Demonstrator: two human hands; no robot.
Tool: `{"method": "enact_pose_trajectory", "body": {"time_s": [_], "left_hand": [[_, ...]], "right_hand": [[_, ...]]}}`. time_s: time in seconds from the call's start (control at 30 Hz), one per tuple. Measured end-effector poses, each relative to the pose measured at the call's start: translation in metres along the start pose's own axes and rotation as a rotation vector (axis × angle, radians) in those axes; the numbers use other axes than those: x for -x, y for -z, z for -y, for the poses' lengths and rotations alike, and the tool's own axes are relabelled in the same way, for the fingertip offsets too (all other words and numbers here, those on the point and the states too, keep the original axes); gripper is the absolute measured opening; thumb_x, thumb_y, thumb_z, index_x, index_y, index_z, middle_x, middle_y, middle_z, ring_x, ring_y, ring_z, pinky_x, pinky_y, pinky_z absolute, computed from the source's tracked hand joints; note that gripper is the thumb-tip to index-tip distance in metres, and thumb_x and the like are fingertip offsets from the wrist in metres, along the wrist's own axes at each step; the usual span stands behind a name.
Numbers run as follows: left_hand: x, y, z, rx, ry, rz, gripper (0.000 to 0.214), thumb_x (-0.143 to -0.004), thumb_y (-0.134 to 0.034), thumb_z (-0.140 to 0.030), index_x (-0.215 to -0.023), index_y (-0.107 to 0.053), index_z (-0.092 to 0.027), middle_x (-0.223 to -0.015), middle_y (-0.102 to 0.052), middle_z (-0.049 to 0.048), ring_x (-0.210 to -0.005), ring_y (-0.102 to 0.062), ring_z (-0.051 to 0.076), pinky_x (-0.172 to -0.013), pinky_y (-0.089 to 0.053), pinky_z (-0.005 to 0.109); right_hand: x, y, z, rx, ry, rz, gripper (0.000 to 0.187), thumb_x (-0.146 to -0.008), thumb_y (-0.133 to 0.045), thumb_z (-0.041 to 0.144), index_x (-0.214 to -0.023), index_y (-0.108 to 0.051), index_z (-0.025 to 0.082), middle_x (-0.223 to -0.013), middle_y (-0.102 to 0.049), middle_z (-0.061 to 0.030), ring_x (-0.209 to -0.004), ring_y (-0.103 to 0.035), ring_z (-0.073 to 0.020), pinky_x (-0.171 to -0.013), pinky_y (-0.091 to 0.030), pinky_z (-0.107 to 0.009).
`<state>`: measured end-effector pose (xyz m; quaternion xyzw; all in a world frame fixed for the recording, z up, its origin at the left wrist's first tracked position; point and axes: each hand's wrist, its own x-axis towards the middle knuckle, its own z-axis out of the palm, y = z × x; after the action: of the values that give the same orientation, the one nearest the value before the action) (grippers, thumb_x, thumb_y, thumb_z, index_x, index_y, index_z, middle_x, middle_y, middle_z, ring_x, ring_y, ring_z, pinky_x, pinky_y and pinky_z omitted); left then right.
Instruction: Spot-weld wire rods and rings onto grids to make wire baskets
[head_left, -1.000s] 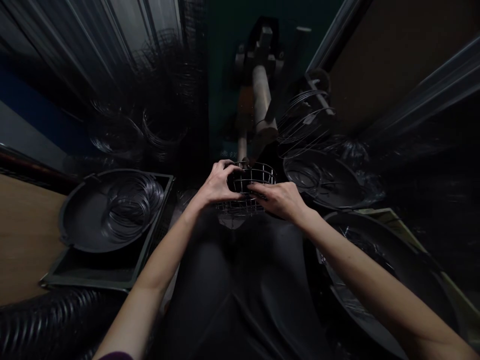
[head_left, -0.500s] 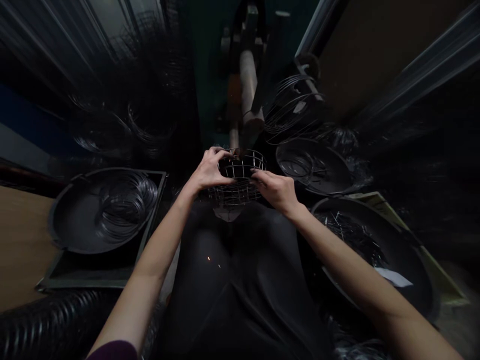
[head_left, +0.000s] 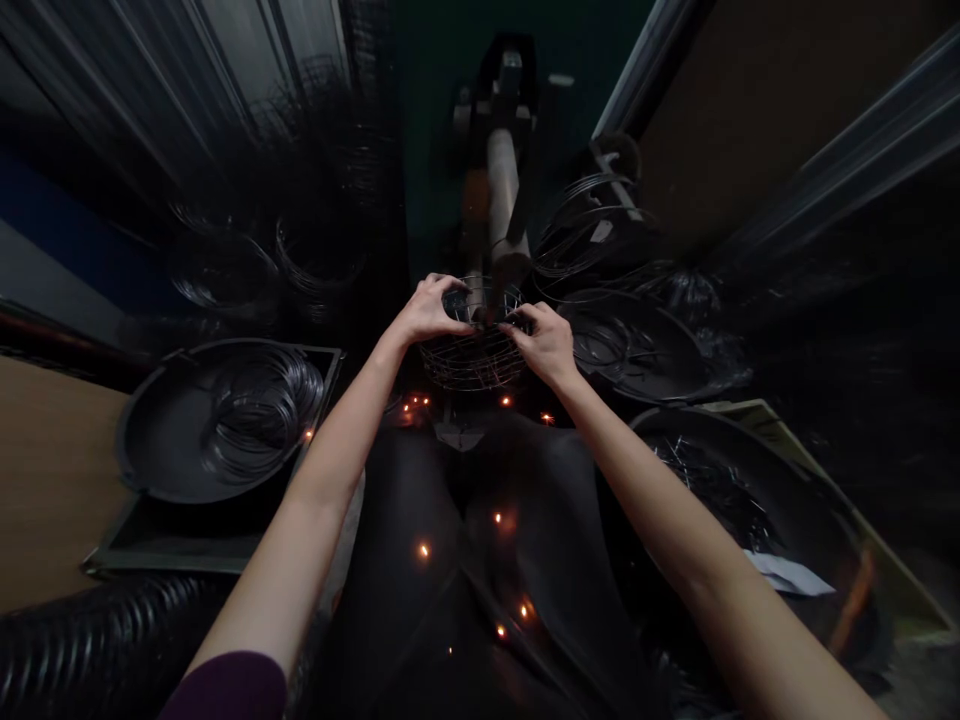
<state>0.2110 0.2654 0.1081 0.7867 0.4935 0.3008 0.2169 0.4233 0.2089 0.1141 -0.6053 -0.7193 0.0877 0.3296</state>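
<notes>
A round wire basket [head_left: 474,362] sits at the lower end of a welding machine's arm [head_left: 504,185], in front of my lap. My left hand [head_left: 435,308] is closed on its left rim, thumb below and fingers above. On the right side, my right hand [head_left: 546,340] pinches the wire near the rim; whether a separate small wire piece is in that pinch I cannot make out. The machine's electrode tips reach down inside the basket between my hands. Glowing sparks [head_left: 424,551] fly over my dark apron [head_left: 390,600].
To the left, a black pan [head_left: 169,430] holds wire rings [head_left: 262,415]. On the right stand a pan [head_left: 675,350] with rings and a nearer pan [head_left: 817,520] with short wire pieces and white paper [head_left: 787,573]. Wire coils [head_left: 585,225] hang beside the machine.
Many orange sparks now scatter below the basket, where only a couple showed before. The basket's rim has tilted, and my right hand has turned and shifted slightly up its side.
</notes>
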Motion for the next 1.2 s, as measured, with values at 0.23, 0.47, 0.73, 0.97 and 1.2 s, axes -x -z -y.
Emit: {"method": "enact_pose_trajectory", "body": {"time_s": [0.23, 0.47, 0.73, 0.97, 1.2], "left_hand": [[0.025, -0.012, 0.044, 0.307, -0.043, -0.056, 0.115, -0.047, -0.088, -0.057, -0.143, -0.035, -0.024, -0.147, -0.034, 0.0147, -0.139, -0.034, 0.034, -0.117, -0.029, 0.05], [0.066, -0.039, 0.078, 0.523, 0.064, -0.172, 0.122, -0.049, -0.085, -0.063, -0.142, -0.019, -0.02, -0.132, -0.046, 0.0199, -0.128, -0.048, 0.031, -0.105, -0.042, 0.049], [0.1, 0.011, 0.023, 0.1, -0.112, -0.159, 0.078, -0.054, -0.087, -0.038, -0.12, -0.049, -0.023, -0.127, -0.051, 0.0091, -0.117, -0.051, 0.028, -0.102, -0.043, 0.043], [0.102, 0.009, -0.021, -0.149, -0.16, -0.007, 0.063, -0.054, -0.085, -0.03, -0.11, -0.057, -0.022, -0.133, -0.048, 0.0114, -0.12, -0.046, 0.033, -0.101, -0.042, 0.05], [0.091, -0.006, -0.031, -0.097, -0.159, -0.008, 0.056, -0.059, -0.084, -0.036, -0.107, -0.059, -0.021, -0.135, -0.046, 0.0145, -0.122, -0.045, 0.035, -0.1, -0.043, 0.052]], "right_hand": [[0.028, 0.035, -0.013, -0.478, -0.258, -0.011, 0.035, -0.089, -0.043, 0.049, -0.088, -0.062, 0.02, -0.082, -0.062, -0.0061, -0.073, -0.056, -0.0173, -0.07, -0.045, -0.032], [0.091, 0.053, -0.018, -0.938, -0.593, 0.353, 0.05, -0.078, -0.062, 0.063, -0.107, -0.059, 0.022, -0.075, -0.064, -0.0018, -0.06, -0.058, -0.0112, -0.053, -0.046, -0.023], [0.074, 0.059, 0.036, -0.756, -0.377, 0.774, 0.086, -0.073, -0.074, 0.044, -0.147, -0.036, 0.02, -0.066, -0.066, 0.002, -0.045, -0.057, -0.0109, -0.044, -0.045, -0.022], [0.036, 0.034, 0.053, -0.443, -0.26, 0.793, 0.031, -0.073, -0.073, 0.044, -0.081, -0.068, 0.014, -0.058, -0.061, 0.0012, -0.044, -0.047, -0.0068, -0.045, -0.034, -0.021], [0.051, 0.025, 0.048, 0.337, 0.304, 0.452, 0.026, -0.091, -0.057, 0.039, -0.09, -0.072, 0.018, -0.087, -0.072, -0.0062, -0.07, -0.062, -0.0148, -0.055, -0.029, -0.025]]}}
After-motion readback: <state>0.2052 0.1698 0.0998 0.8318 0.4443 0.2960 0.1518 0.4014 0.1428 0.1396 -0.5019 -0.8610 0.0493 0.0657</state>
